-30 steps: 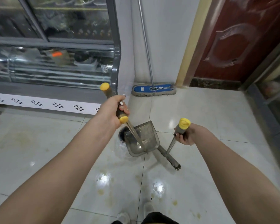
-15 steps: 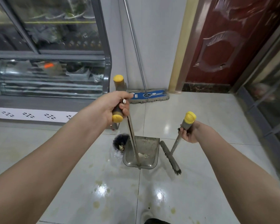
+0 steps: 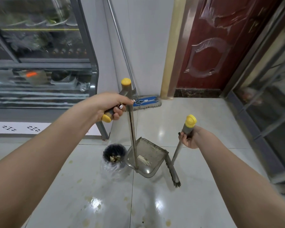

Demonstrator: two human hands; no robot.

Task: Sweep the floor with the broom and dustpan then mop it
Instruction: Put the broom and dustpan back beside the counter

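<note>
Head view: L hand (image 3: 111, 106) grips dustpan (image 3: 146, 159), R hand (image 3: 192, 139) grips broom (image 3: 173, 168).

The left hand (image 3: 110, 106) grips the yellow-capped crossbar handle of a long-handled dustpan (image 3: 146, 160), whose grey pan hangs tilted just beside a small lined waste bin (image 3: 113, 155) with scraps inside. The right hand (image 3: 192, 139) holds the broom (image 3: 172, 173) near its yellow cap, bristles on the stained tile floor (image 3: 89, 186) right of the pan. A flat blue mop (image 3: 146, 102) leans on the wall between a glass display case (image 3: 39, 71) and a red door (image 3: 220, 46).
</note>
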